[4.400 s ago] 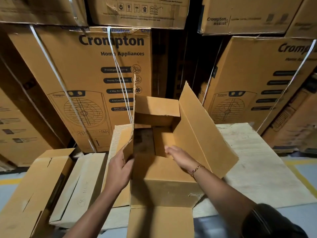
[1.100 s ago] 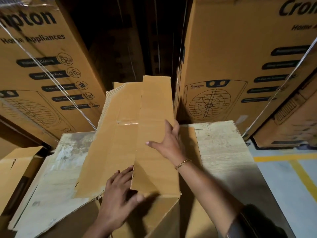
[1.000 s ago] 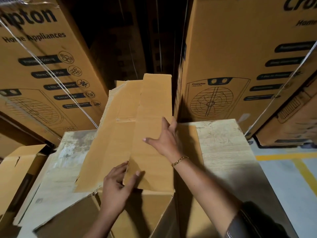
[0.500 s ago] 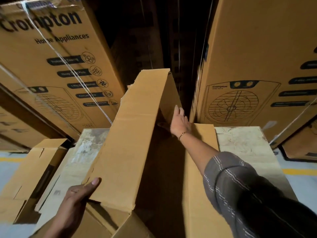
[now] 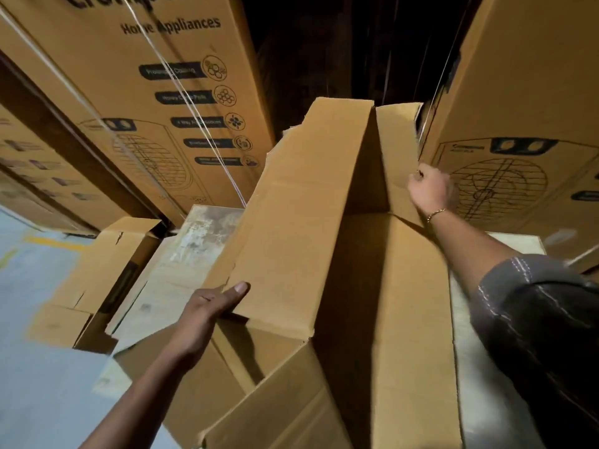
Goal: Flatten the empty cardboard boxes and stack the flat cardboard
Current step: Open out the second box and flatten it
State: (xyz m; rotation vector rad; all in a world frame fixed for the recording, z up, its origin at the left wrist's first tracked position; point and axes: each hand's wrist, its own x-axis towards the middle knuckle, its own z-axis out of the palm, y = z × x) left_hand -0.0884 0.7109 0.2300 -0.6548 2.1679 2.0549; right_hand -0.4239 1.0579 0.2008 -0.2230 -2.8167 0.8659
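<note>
A plain brown cardboard box (image 5: 291,222) stands tilted on a pale worn board (image 5: 194,241), its panels spread apart with a dark hollow between them. My left hand (image 5: 210,306) grips the near lower edge of the left panel, thumb on top. My right hand (image 5: 429,189) reaches far forward, its fingers curled round the edge of the far right flap (image 5: 397,150). A lower flap (image 5: 291,400) of the same box hangs toward me at the bottom.
Tall strapped appliance cartons (image 5: 181,92) rise at the left, and another carton (image 5: 525,124) rises at the right, with a dark gap between them. An opened brown box (image 5: 107,270) lies on the floor at the left. Grey floor (image 5: 39,384) shows at bottom left.
The box has been pulled wider open. My right hand moved right and took hold of the far flap's edge; my left hand shifted further along the left panel's lower edge.
</note>
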